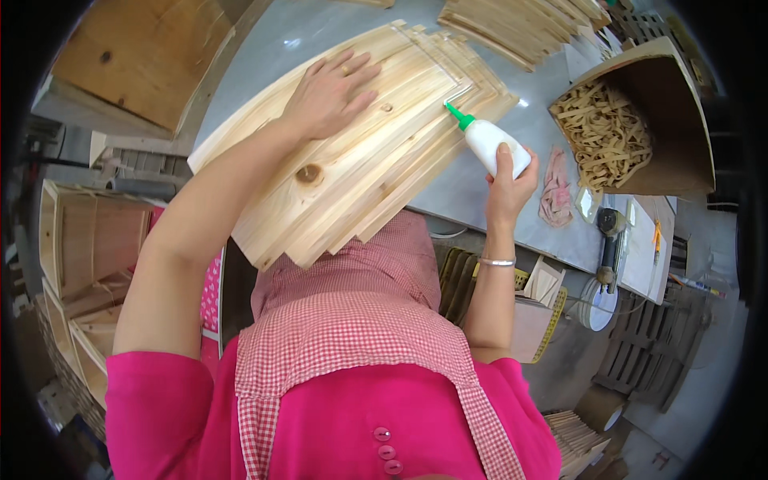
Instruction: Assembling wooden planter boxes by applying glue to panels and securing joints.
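My right grip (pixel 514 178) is closed around a white squeeze bottle (pixel 490 144), thumb laid along its side, and I hold it tilted at the right edge of the stack of pine boards (pixel 344 152). Its green nozzle (pixel 459 116) points down onto the stack's stepped right side, where a glossy pale bead (pixel 462 90) runs by the tip. My left grip (pixel 332 96) is open and has hold of nothing; the palm lies flat on the stack's top board, fingers spread a little. The stack rests fanned on the grey bench (pixel 276 40). Right of the stack, beyond the bottle, lie a crumpled pink rag (pixel 555 190) and, farther off, a cardboard box (pixel 680 120) of tan curled strips (pixel 604 132). More boards (pixel 512 28) lie just beyond the stack's far end.
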A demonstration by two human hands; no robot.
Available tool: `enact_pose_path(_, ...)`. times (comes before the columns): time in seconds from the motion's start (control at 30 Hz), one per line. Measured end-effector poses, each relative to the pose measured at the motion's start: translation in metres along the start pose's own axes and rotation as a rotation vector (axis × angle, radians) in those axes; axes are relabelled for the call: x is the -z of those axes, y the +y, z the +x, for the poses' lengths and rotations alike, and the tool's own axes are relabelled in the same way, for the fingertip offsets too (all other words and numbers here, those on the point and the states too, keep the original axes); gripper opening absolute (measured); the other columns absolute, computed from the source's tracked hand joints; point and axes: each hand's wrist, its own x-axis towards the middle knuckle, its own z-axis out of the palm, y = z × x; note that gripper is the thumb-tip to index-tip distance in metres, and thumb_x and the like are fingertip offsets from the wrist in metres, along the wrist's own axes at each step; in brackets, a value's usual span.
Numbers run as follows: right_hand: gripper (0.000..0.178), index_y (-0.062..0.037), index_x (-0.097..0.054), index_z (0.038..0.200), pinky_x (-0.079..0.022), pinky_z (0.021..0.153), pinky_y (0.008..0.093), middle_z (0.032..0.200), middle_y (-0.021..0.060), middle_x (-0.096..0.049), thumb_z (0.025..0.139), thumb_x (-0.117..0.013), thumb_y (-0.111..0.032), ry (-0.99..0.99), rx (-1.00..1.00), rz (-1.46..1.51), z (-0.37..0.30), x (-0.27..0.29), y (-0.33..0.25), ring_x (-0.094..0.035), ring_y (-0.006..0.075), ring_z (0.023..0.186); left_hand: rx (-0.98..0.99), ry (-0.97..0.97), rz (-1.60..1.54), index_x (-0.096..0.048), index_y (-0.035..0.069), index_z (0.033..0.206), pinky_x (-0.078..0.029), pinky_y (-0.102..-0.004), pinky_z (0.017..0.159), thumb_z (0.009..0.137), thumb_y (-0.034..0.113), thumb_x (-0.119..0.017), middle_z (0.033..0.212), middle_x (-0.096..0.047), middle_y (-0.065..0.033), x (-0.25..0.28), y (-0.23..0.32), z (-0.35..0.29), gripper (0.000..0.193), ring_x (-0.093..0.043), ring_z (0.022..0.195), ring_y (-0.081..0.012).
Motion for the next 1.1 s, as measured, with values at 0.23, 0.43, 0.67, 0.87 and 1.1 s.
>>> enact_pose_path(0.23,0.039,-0.0013,-0.054,0.115,-0.049,0.06,0.0252,0.098,0.0075,-0.061,0.091,-0.071,-0.027,-0.183,0.098,-0.037,-0.074,-0.005,-0.005,-0.059,0.0127,0.079,0.019,-0.006,0.034,-0.052,0.017,0.145,-0.027,-0.047,0.118,0.101,0.044,-0.047,0.154,-0.044,-0.0083,-0.003,-0.003,-0.005,0.051,-0.035,0.145,-0.0303)
enact_pose_path(0.43,0.04,0.0025,-0.053,0.115,-0.048,0.08,0.0295,0.1,0.0099,-0.059,0.09,-0.072,-0.021,-0.338,0.19,-0.079,-0.141,-0.011,-0.024,-0.057,0.0162,0.09,0.051,-0.119,-0.109,-0.053,0.009,0.139,-0.034,-0.0549,0.111,0.099,0.043,-0.047,0.15,-0.045,-0.016,0.019,0.007,-0.002,0.053,-0.036,0.143,-0.0364)
enact_pose_path(0.67,0.044,0.0018,-0.053,0.117,-0.052,0.066,0.0323,0.093,0.0148,-0.065,0.084,-0.075,-0.019,-0.632,0.265,-0.077,-0.212,-0.018,-0.023,-0.063,0.0202,0.076,0.013,-0.039,-0.118,-0.058,0.008,0.132,-0.036,-0.0547,0.108,0.098,0.041,-0.047,0.141,-0.053,-0.0165,0.015,0.005,-0.008,0.049,-0.042,0.137,-0.0365)
enact_pose_path(0.87,0.044,0.002,-0.055,0.115,-0.051,0.065,0.0306,0.091,0.0137,-0.065,0.083,-0.077,-0.02,-0.62,0.181,0.09,-0.224,-0.025,-0.024,-0.064,0.0201,0.076,0.027,-0.039,-0.133,-0.06,0.009,0.13,-0.037,-0.0559,0.106,0.097,0.041,-0.046,0.139,-0.054,-0.0164,0.014,0.001,-0.01,0.048,-0.044,0.135,-0.0364)
enact_pose_path(1.1,0.046,-0.0002,-0.052,0.119,-0.051,0.061,0.0285,0.094,0.0138,-0.065,0.083,-0.075,-0.018,-0.852,0.237,0.081,-0.223,-0.041,-0.028,-0.065,0.0193,0.074,-0.044,-0.026,-0.125,-0.062,0.005,0.123,-0.038,-0.0511,0.108,0.097,0.038,-0.049,0.133,-0.056,-0.0185,0.015,0.003,0.0,0.044,-0.046,0.132,-0.0368)
